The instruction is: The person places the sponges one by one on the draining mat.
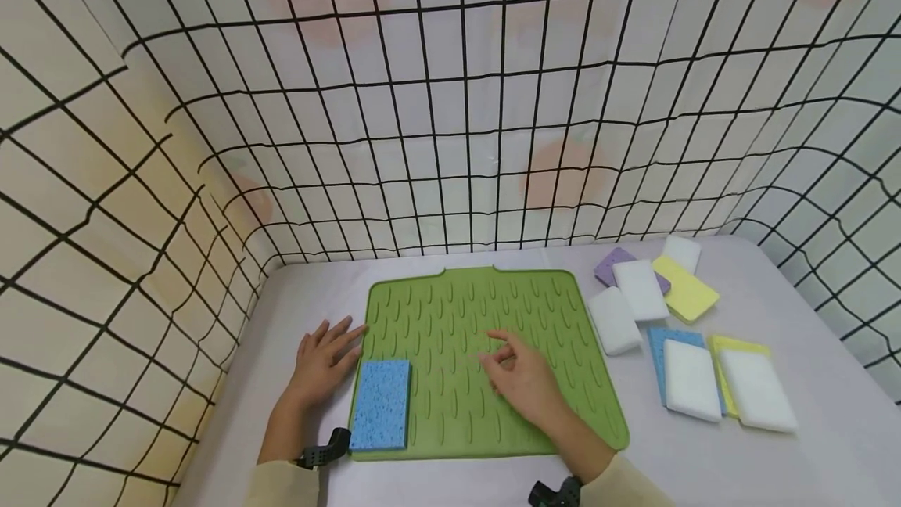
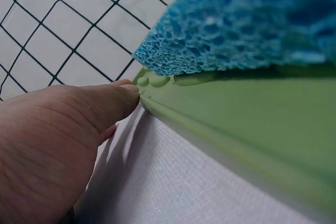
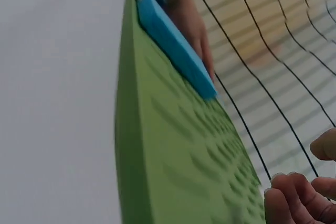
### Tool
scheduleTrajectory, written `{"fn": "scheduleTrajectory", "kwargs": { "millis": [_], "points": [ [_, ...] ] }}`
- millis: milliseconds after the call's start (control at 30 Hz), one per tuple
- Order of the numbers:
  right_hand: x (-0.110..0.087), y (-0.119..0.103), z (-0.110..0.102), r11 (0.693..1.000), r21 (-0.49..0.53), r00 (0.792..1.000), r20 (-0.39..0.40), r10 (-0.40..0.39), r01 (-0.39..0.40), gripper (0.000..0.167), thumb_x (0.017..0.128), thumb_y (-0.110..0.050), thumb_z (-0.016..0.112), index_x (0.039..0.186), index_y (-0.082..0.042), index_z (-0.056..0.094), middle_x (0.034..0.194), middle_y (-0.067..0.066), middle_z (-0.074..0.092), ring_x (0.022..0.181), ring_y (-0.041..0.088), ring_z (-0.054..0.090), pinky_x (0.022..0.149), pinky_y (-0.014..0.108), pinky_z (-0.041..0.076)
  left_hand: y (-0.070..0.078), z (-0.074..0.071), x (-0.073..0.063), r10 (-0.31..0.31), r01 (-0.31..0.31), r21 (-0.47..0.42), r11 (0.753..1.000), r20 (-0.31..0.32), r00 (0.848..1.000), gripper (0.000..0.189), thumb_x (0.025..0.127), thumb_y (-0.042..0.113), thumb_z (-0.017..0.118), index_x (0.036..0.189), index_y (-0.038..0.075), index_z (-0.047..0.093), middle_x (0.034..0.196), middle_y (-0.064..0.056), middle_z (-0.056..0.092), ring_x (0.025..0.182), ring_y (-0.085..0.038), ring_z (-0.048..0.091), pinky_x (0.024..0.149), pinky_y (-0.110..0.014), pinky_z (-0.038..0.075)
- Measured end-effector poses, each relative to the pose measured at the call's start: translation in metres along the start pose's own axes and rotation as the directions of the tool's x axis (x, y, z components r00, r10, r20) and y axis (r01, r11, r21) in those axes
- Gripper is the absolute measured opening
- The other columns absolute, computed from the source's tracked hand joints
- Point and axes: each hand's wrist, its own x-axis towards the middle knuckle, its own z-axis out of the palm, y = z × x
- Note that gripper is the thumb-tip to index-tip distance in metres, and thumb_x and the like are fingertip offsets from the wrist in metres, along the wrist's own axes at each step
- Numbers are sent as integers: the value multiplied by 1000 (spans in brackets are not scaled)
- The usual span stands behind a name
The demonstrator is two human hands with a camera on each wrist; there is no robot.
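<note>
Gridded wall (image 1: pixel 480 213) backs the tabletop (image 1: pixel 809 350). Blue sponge (image 1: pixel 381 405) lies flat at the near left corner of the mat (image 1: pixel 450 413). Left hand (image 1: pixel 322 364): fingers spread, empty, touching the mat's left edge. Right hand (image 1: pixel 526 383): relaxed, empty, over the mat. Step in hand appears to be sponge placement; next move probably calls for reaching right to the pads (image 1: pixel 693 382).

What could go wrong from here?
1. The sponge on the mat lies along the left edge of the green mat, near the left hand; a nudge might push it off.
2. Right of the mat, a white sponge overlaps a blue sponge; pulling out the lower one could drag the upper along.
</note>
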Motion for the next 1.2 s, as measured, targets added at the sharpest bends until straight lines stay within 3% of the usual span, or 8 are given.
{"fn": "scheduleTrajectory", "kwargs": {
  "millis": [167,300,433,567,733,1000,1200],
  "points": [
    [-1,22,-63,990,-143,993,-113,-14,-2,47,99,-30,68,140,-10,58,98,6,71,76,9,65,62,24,52,2,0,-1,-11,11,-4,1000,6,1000,46,105,33,57,150,23,54,167,-11,35,157,-46,12,125,-68,-3],
    [-7,35,-107,968,-250,976,-212,-54,-1,45,100,-32,65,138,-7,60,100,9,72,81,10,64,64,22,51,2,0,-1,-7,7,-5,1000,-4,1000,46,104,32,58,149,23,55,166,-11,36,157,-46,13,125,-67,-2],
    [-9,48,-140,921,-387,943,-317,-103,-30,44,100,-35,64,131,-4,64,98,10,73,81,16,66,64,26,50,1,2,-1,-13,13,-10,1000,-1,1000,46,105,33,58,150,24,54,166,-10,35,158,-45,12,126,-66,-3],
    [-6,58,-164,875,-478,936,-335,-108,-70,48,99,-38,62,131,-1,63,104,16,72,90,30,69,67,40,51,1,3,-1,-16,16,-8,1000,-5,1000,46,105,33,57,150,24,54,166,-11,35,158,-45,12,126,-66,-3],
    [-2,65,-173,865,-495,959,-277,-68,-81,56,100,-42,60,136,0,58,114,24,70,97,38,70,72,51,54,1,1,-1,-13,13,-10,1000,-10,1000,46,105,32,57,150,23,54,166,-11,36,158,-45,12,125,-66,-4],
    [6,69,-168,884,-456,959,-283,-32,-106,43,100,-38,61,124,-3,61,115,27,71,100,44,70,74,54,54,2,0,-1,-15,15,-15,1000,-10,1000,46,105,32,57,149,23,54,166,-11,36,158,-45,12,126,-66,-4],
    [8,72,-168,894,-426,960,-279,15,-138,53,100,-40,61,136,-3,54,117,28,70,102,46,68,74,52,53,2,1,-2,-9,9,-9,1000,-12,1000,46,104,31,58,149,23,54,166,-11,36,157,-45,13,126,-66,-3]
  ]
}}
